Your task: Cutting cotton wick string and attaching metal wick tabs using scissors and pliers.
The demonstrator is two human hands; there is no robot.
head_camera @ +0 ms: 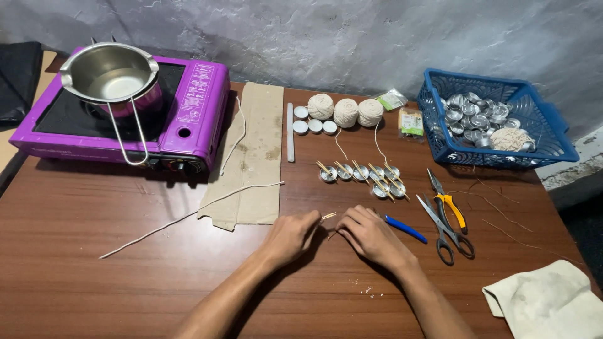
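One pot [112, 74] sat on one purple stove [195, 107]. The left hand [290, 237] pinched small sticks [328, 216]; the right hand [370, 235] lay curled beside them, fingers together. Three twine balls [345, 112] stood behind; one blue basket [534, 119] held many metal cups [474, 113].

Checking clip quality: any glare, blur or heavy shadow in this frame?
Head view: sharp overall, evenly lit; glare only inside the steel pot and on the tin cups in the blue basket; soft shadows under the left hand and right hand; slight wide-angle bending at the edges.
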